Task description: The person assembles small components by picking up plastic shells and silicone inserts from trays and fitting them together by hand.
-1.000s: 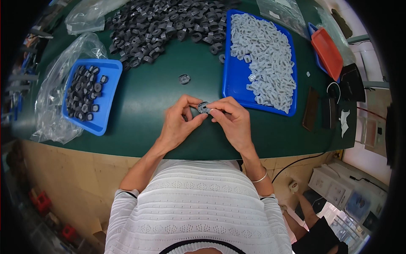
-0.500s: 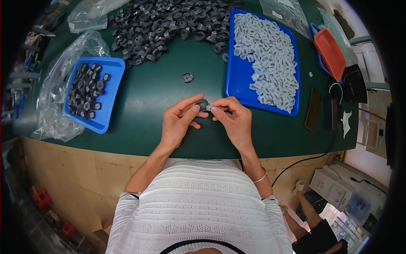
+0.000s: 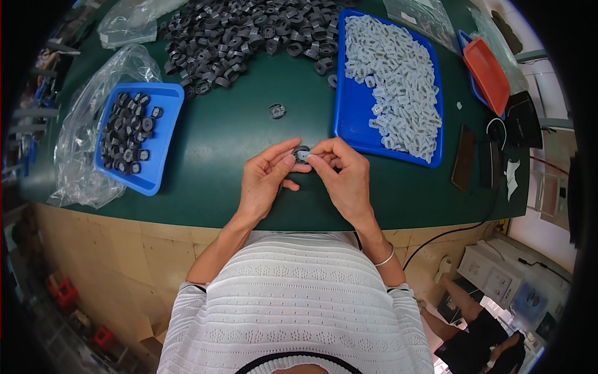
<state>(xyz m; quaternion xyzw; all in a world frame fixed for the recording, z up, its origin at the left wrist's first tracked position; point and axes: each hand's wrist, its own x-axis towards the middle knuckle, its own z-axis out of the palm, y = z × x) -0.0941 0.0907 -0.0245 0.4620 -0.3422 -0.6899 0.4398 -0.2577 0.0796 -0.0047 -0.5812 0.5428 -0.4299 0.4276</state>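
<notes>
My left hand (image 3: 265, 174) is closed on a small round dark grey plastic part (image 3: 298, 150) above the near part of the table. Against that part my right hand (image 3: 344, 177) pinches a small white plastic piece (image 3: 303, 156), which lies over the dark part's face. My fingertips partly hide both, so I cannot tell how far the white piece sits inside. A single dark part (image 3: 277, 111) lies on the table just beyond my hands.
Dark parts lie heaped (image 3: 249, 37) at the far side. A blue tray (image 3: 356, 134) of white pieces stands right, a smaller blue tray (image 3: 163, 131) of dark parts left. Plastic bags, a red tray (image 3: 486, 75) and a dark flat object (image 3: 463, 157) lie about. Another person sits lower right.
My right hand has brought the white piece leftward from the dark part's edge onto its face. My left hand stays nearly in place. The other person's leg and body have shifted.
</notes>
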